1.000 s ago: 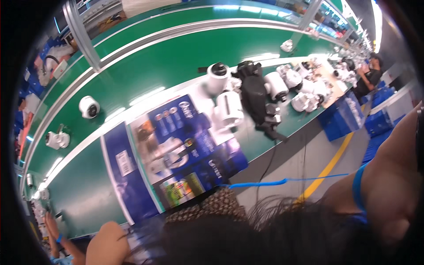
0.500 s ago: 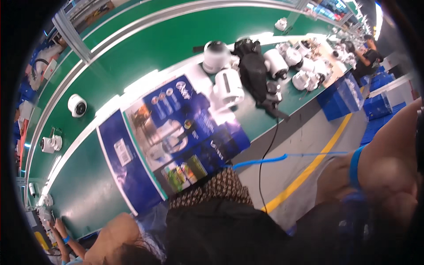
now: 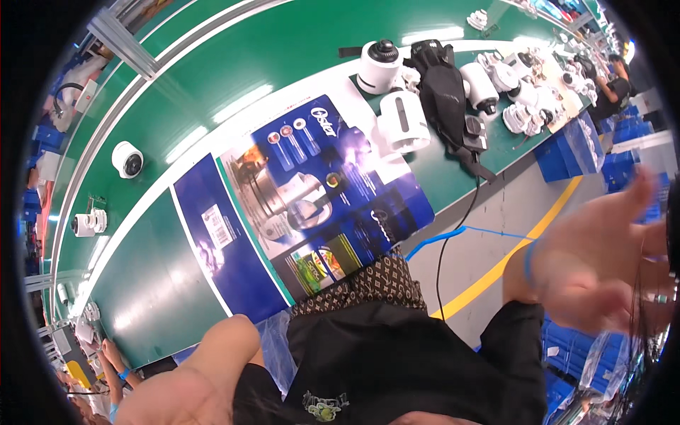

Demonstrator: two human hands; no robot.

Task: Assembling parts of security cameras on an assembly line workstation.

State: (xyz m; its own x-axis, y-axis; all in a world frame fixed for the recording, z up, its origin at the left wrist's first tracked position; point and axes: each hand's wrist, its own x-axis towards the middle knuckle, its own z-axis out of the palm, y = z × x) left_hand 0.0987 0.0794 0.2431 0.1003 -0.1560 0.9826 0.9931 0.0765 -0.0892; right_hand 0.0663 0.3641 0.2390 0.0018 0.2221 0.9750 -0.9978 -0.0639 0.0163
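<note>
Swinging into clearer view, the right hand [image 3: 591, 262] shows fingers spread wide, seemingly empty; earlier a blur; left arm [image 3: 205, 368] bends near left, hand state cannot tell; blue box [image 3: 340, 188] unmoved on worktop [image 3: 145, 301], left of white housings [image 3: 404, 124]; handling looks paused.

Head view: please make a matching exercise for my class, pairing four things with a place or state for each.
1. Flattened carton
2. Yellow stripe
3. Right hand
4. Black strapped gear

A. running along grey floor
B. between white cylindrical housings
C. lying printed-side up on green bench
D. wearing a blue wristband

Pairs: 1-C, 2-A, 3-D, 4-B
</note>
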